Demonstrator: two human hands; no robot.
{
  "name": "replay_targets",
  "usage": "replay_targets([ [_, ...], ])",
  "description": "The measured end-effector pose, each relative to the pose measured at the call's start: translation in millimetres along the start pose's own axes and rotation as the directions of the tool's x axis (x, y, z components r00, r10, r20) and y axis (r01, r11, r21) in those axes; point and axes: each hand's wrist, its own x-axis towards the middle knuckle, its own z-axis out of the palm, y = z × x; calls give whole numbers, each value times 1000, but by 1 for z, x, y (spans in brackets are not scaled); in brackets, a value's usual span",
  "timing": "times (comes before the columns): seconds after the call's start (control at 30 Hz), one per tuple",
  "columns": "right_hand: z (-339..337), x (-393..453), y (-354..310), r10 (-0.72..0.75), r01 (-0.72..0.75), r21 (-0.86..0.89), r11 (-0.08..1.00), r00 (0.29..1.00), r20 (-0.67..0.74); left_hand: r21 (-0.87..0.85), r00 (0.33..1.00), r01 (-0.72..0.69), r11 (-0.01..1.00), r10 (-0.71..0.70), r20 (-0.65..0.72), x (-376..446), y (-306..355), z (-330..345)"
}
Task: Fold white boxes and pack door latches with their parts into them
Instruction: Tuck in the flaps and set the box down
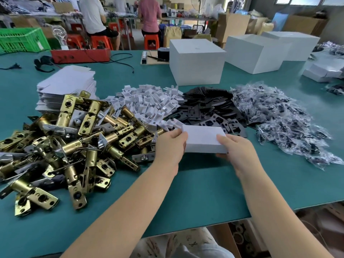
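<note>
A small closed white box [202, 139] is held just above the green table [195, 187], in front of the parts piles. My left hand [170, 148] grips its left end, thumb on top. My right hand [236, 149] grips its right end. A heap of brass door latches [70, 144] lies at the left. Behind it stands a stack of flat white box blanks [68, 84]. A pile of white cardboard inserts [149, 103], a pile of black strike plates [208, 108] and a pile of clear bags with dark parts [281, 120] run across the middle.
Three large white cartons [197, 62] stand at the back right, with small white boxes [323, 71] at the far right. A red tool case [80, 55], cables and a green crate [22, 40] sit at the back left. People sit on red stools beyond the table.
</note>
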Motion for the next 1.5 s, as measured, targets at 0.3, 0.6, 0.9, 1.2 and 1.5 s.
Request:
replay_targets([
  [0.3,-12,-5,7,-191,177,-536,825,981,29,590,948,-277,758,115,297,-22,-24,12],
  [0.6,-30,-8,10,-245,213,-646,733,969,42,897,912,-373,236,273,307,-26,-30,13],
  [0.9,-62,4,7,-147,330,-636,697,934,325,854,885,-438,279,299,357,-21,-24,-3],
  [1.2,-75,35,-6,-179,395,-703,591,914,363,848,836,-519,108,271,477,-7,-21,16],
  [1.5,-74,49,-4,-217,405,-690,600,912,347,831,803,-553,63,306,511,9,-21,20],
])
